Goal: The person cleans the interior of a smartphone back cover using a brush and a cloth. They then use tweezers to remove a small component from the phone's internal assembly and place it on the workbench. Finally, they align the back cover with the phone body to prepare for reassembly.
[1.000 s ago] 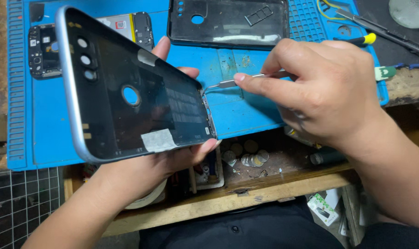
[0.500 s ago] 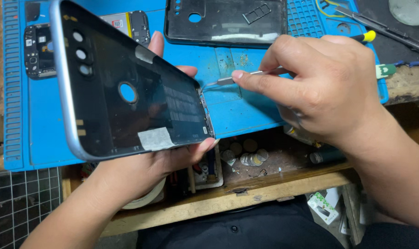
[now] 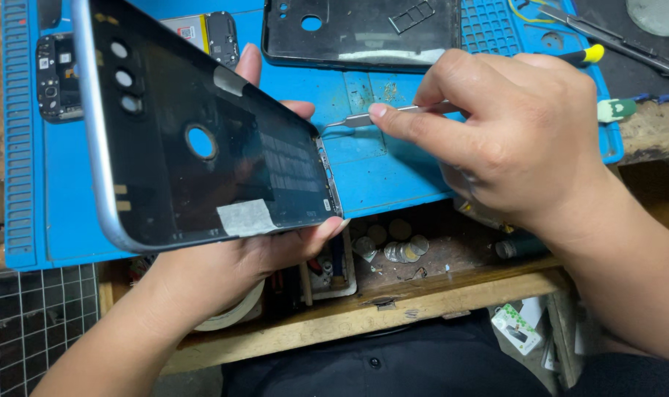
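My left hand (image 3: 239, 257) holds a black phone back cover (image 3: 194, 140) from underneath, tilted up, its inside facing me. The cover has a silver frame, three camera holes, a round hole in the middle and a grey tape patch near its lower edge. My right hand (image 3: 511, 140) grips a thin metal pry tool (image 3: 371, 117) between thumb and forefinger. The tool's tip touches the cover's right edge near the top corner.
A blue work mat (image 3: 393, 169) covers the bench. On it lie another black back cover (image 3: 364, 33), a phone board with a battery (image 3: 62, 73) and a yellow-handled tool (image 3: 588, 53). An open wooden drawer (image 3: 393, 294) below holds coins and small parts.
The cover has tilted slightly more and drifted a little up and left in view. The tool stays at its right edge, with both hands in much the same grip.
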